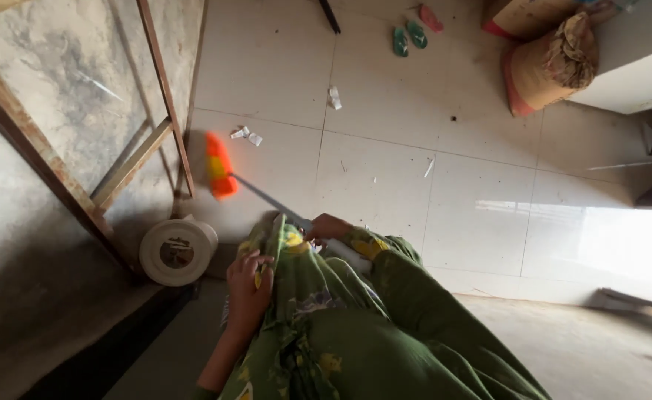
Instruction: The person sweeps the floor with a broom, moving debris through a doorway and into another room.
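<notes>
My right hand (327, 227) grips the grey handle of a broom (267, 198); its orange and yellow head (218, 167) hangs blurred over the tiled floor near the wall. My left hand (248, 289) clutches a fold of my green flowered garment (326, 326) at my side. Scraps of white paper (246, 135) lie on the tiles just beyond the broom head, and another scrap (334, 98) lies further out.
A rusty metal frame (164, 96) leans along the rough wall at left. A round white lidded container (177, 252) sits by the wall. Green sandals (409, 37), a brown sack (552, 63) and a white cabinet (637, 74) stand at the far side.
</notes>
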